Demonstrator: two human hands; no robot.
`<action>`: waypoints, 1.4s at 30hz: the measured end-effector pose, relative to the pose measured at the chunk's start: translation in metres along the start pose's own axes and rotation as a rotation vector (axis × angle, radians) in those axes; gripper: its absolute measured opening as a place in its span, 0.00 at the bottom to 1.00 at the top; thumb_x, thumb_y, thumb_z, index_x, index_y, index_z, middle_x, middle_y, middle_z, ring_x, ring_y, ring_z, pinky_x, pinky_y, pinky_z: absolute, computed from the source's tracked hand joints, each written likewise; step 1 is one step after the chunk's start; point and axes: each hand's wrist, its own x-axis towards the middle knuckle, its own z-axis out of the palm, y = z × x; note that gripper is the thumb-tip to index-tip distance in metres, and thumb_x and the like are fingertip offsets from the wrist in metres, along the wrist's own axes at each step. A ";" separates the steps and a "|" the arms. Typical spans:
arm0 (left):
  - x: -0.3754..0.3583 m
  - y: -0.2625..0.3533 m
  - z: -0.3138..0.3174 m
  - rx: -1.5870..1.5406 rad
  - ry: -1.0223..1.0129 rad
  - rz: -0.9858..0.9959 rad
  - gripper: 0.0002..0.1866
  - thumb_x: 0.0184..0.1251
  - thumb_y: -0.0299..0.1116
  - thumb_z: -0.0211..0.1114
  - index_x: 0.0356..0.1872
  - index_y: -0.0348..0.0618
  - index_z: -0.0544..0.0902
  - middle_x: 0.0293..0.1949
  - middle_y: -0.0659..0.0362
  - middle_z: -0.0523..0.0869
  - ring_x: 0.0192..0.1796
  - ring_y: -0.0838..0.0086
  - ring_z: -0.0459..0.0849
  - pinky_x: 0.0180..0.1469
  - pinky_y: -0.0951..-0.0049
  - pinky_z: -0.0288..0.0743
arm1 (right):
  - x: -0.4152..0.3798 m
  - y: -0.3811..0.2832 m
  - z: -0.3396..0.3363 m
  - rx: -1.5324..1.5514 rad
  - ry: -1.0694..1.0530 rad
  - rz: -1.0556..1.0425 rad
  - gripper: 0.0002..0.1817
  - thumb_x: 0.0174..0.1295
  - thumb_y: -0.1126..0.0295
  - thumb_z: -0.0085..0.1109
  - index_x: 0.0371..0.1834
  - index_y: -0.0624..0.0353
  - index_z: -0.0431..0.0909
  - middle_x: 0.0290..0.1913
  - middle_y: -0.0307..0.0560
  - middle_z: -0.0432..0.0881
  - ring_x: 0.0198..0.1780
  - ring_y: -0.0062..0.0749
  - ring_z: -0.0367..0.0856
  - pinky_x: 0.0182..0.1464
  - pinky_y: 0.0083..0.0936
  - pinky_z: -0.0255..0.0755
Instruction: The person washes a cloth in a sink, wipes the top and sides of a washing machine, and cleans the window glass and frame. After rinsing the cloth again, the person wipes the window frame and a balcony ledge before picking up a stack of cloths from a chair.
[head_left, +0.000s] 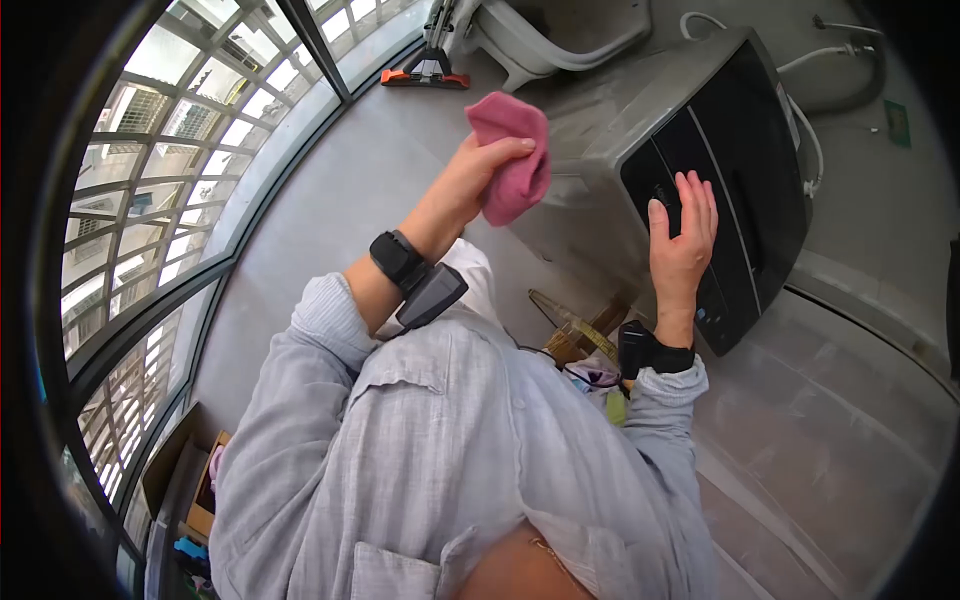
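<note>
A crumpled pink cloth is gripped in my left hand, the thumb pressed over its face. It is held up in front of the side of a grey washing machine with a dark glossy top. My right hand has its fingers stretched out and its palm turned down over the near part of the dark lid. That hand holds nothing. Black devices are strapped on both my wrists.
A mop head with orange ends stands on the grey floor near a pale basin. Barred windows run along the left. White hoses hang behind the machine. A woven basket with cloth items sits below my right wrist.
</note>
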 end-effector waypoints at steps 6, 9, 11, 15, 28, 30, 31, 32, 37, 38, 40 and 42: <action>0.106 -0.019 0.067 0.558 -0.308 0.288 0.26 0.62 0.35 0.61 0.61 0.40 0.70 0.52 0.61 0.78 0.54 0.80 0.73 0.58 0.79 0.66 | -0.004 0.035 0.033 -0.098 -0.201 0.045 0.34 0.62 0.48 0.52 0.68 0.54 0.62 0.73 0.53 0.54 0.74 0.55 0.46 0.70 0.58 0.38; 0.164 -0.046 0.019 0.457 -0.227 -0.020 0.25 0.59 0.34 0.61 0.59 0.41 0.71 0.47 0.58 0.81 0.48 0.76 0.76 0.53 0.76 0.69 | -0.006 0.029 0.042 -0.089 -0.155 0.065 0.37 0.62 0.45 0.50 0.68 0.58 0.61 0.73 0.57 0.54 0.74 0.59 0.45 0.69 0.58 0.38; 0.195 -0.101 -0.045 0.589 -0.062 -0.050 0.23 0.58 0.34 0.60 0.55 0.38 0.74 0.46 0.55 0.81 0.48 0.72 0.77 0.52 0.73 0.70 | -0.005 0.029 0.040 -0.108 -0.170 0.057 0.37 0.61 0.44 0.51 0.68 0.57 0.62 0.72 0.57 0.55 0.73 0.58 0.48 0.69 0.58 0.40; 0.182 -0.122 -0.082 0.646 0.104 -0.245 0.20 0.57 0.33 0.58 0.51 0.37 0.76 0.45 0.54 0.82 0.47 0.70 0.78 0.51 0.72 0.71 | 0.020 0.040 0.027 -0.104 -0.177 0.056 0.35 0.59 0.45 0.55 0.62 0.58 0.68 0.64 0.53 0.67 0.67 0.54 0.60 0.63 0.52 0.52; 0.297 0.017 0.139 0.809 -0.700 0.721 0.41 0.49 0.35 0.66 0.67 0.38 0.61 0.68 0.46 0.63 0.70 0.55 0.60 0.69 0.62 0.58 | 0.090 0.008 0.064 -0.179 -0.204 0.376 0.37 0.66 0.43 0.43 0.68 0.62 0.58 0.70 0.65 0.53 0.71 0.68 0.47 0.67 0.60 0.43; 0.337 0.004 0.133 0.764 -0.594 0.542 0.39 0.50 0.36 0.65 0.66 0.37 0.62 0.68 0.46 0.63 0.70 0.55 0.61 0.69 0.65 0.58 | 0.093 0.007 0.062 -0.200 -0.248 0.399 0.37 0.66 0.44 0.44 0.69 0.63 0.56 0.71 0.65 0.51 0.71 0.68 0.46 0.67 0.60 0.43; 0.356 -0.007 0.127 0.745 -0.550 0.451 0.38 0.51 0.36 0.65 0.65 0.36 0.62 0.68 0.45 0.63 0.70 0.56 0.62 0.69 0.66 0.58 | 0.091 0.008 0.060 -0.195 -0.272 0.407 0.38 0.66 0.45 0.44 0.69 0.63 0.54 0.71 0.66 0.49 0.72 0.67 0.45 0.68 0.58 0.43; 0.377 -0.019 0.116 0.729 -0.440 0.391 0.35 0.53 0.36 0.64 0.64 0.37 0.64 0.65 0.46 0.67 0.67 0.58 0.66 0.67 0.68 0.61 | 0.091 0.009 0.060 -0.193 -0.297 0.418 0.38 0.65 0.46 0.44 0.70 0.63 0.52 0.72 0.66 0.47 0.72 0.66 0.44 0.68 0.57 0.43; 0.431 -0.112 -0.009 0.624 -0.137 -0.256 0.32 0.58 0.44 0.61 0.64 0.46 0.67 0.57 0.45 0.76 0.61 0.54 0.74 0.62 0.68 0.66 | 0.091 0.008 0.069 -0.158 -0.273 0.494 0.37 0.64 0.49 0.47 0.72 0.56 0.49 0.72 0.68 0.41 0.73 0.65 0.41 0.68 0.58 0.44; 0.423 -0.153 -0.053 0.584 -0.082 -0.238 0.29 0.58 0.42 0.60 0.61 0.42 0.70 0.53 0.45 0.79 0.57 0.56 0.77 0.59 0.68 0.68 | 0.089 0.007 0.069 -0.148 -0.260 0.507 0.37 0.64 0.49 0.47 0.72 0.55 0.49 0.73 0.68 0.40 0.73 0.65 0.40 0.68 0.59 0.43; 0.383 -0.158 -0.110 0.635 -0.133 -0.475 0.23 0.59 0.35 0.57 0.56 0.37 0.72 0.49 0.49 0.81 0.55 0.60 0.78 0.57 0.69 0.69 | 0.085 0.006 0.068 -0.154 -0.263 0.518 0.37 0.63 0.51 0.47 0.72 0.55 0.49 0.73 0.68 0.40 0.73 0.65 0.41 0.68 0.59 0.43; 0.326 -0.206 -0.152 0.729 0.070 -0.270 0.23 0.59 0.32 0.56 0.58 0.37 0.71 0.49 0.53 0.81 0.54 0.63 0.78 0.58 0.71 0.68 | 0.084 0.007 0.070 -0.179 -0.250 0.512 0.37 0.63 0.53 0.48 0.72 0.55 0.49 0.73 0.67 0.40 0.73 0.65 0.41 0.68 0.60 0.43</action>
